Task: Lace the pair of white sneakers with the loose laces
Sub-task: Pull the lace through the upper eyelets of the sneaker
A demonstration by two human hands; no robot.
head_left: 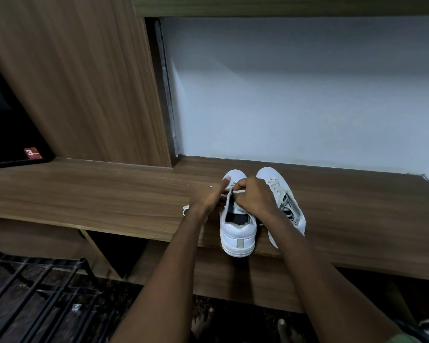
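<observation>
Two white sneakers (237,233) stand at the counter's (109,194) near edge. The right hand (254,194) fingers pinch a lace (238,191) over the left sneaker; the left hand (212,194) lies alongside, fingers extended.

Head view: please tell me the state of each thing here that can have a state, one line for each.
Left sneaker: upright on the shelf, heel over the edge, lacing only begun.
Right sneaker: laced, tipped on its side.
Lace: partly threaded, one end loose on the shelf.
Left hand: fingers straight, by the left sneaker's toe.
Right hand: pinches the lace.
Screen: dark.
</observation>
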